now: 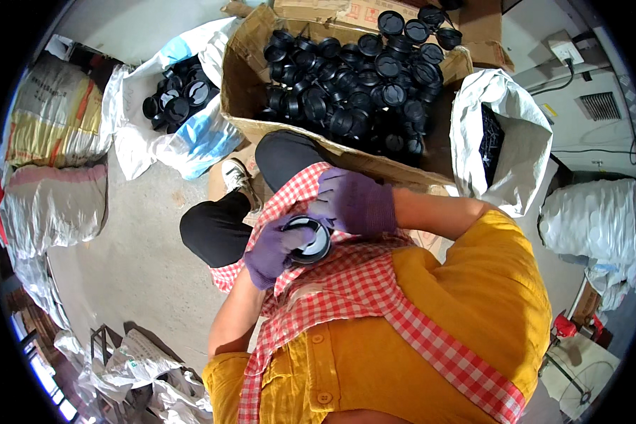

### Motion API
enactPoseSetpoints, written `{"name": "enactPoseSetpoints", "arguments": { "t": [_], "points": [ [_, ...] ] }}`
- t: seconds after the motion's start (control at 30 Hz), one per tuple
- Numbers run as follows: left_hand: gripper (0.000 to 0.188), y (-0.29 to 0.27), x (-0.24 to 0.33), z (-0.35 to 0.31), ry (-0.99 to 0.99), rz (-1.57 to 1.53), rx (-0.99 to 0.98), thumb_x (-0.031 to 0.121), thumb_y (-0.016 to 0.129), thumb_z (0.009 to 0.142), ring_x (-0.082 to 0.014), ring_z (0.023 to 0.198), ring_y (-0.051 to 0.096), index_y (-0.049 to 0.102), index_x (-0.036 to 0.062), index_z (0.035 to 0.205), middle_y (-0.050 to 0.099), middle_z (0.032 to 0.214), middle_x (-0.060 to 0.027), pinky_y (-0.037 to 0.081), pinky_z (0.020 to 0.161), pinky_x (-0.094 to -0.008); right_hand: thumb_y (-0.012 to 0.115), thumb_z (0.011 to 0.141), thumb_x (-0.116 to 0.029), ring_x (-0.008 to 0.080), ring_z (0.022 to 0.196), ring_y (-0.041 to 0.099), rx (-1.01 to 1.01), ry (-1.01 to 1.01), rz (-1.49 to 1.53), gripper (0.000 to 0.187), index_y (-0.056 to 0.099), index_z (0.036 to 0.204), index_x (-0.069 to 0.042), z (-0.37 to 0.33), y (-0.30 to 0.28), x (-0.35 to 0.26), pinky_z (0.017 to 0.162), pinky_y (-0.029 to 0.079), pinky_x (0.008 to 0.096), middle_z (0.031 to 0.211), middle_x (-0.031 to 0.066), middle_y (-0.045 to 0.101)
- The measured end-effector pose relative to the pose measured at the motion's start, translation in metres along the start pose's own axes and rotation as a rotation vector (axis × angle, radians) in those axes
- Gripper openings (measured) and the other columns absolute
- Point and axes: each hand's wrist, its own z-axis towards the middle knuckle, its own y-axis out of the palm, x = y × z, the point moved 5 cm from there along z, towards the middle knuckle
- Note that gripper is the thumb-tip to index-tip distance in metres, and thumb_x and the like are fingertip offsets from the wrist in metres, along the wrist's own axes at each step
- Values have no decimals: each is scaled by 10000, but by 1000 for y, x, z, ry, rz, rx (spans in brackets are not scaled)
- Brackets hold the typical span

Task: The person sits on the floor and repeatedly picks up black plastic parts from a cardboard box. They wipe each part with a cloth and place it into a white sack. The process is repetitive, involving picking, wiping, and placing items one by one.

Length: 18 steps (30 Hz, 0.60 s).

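Observation:
In my lap, over a red-and-white checked apron (pixel 346 283), my gloved left hand (pixel 271 249) grips a black round lid (pixel 314 247) with a pale grey disc in its middle. The left thumb lies across the face of the lid. Just above and to the right is my gloved right hand (pixel 352 203), its fingers bent and drawn together near the lid's upper edge. Whatever those fingers pinch is hidden. Beyond my knees, many similar black lids (pixel 353 85) fill a large cardboard box (pixel 374 164).
Left of the box, a white sack (pixel 136 138) contains more black lids. A second white sack (pixel 519 159) at the right holds small black parts (pixel 490 138). Full woven sacks (pixel 53 212) line the left side, and a white bundle (pixel 593 219) stands far right.

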Motion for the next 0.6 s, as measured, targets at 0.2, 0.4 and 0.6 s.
{"name": "enactPoseSetpoints", "arguments": {
  "t": [0.2, 0.4, 0.6],
  "points": [
    [512, 25, 43, -41, 944, 1781, 6, 113, 676, 564, -280, 919, 622, 577, 74, 1064, 620, 1052, -131, 513, 789, -341, 580, 846, -243, 232, 696, 621, -923, 492, 825, 217, 610, 807, -32, -11, 15, 3, 645, 457, 342, 729, 105, 643],
    [301, -32, 95, -73, 788, 683, 284, 91, 582, 820, -215, 869, 644, 552, -48, 1086, 643, 953, -165, 517, 754, -305, 598, 834, -159, 146, 755, 590, -407, 739, 1615, 120, 642, 834, -47, -41, -10, 64, 689, 468, 291, 782, 34, 619],
    [515, 31, 46, -4, 866, 526, 234, 200, 637, 826, -204, 1080, 548, 473, -9, 1268, 550, 1214, -117, 435, 932, -319, 583, 777, 14, 175, 858, 589, 429, 99, 295, 127, 585, 903, -1, 27, -18, 44, 785, 471, 302, 887, 77, 607]
  ]
}}
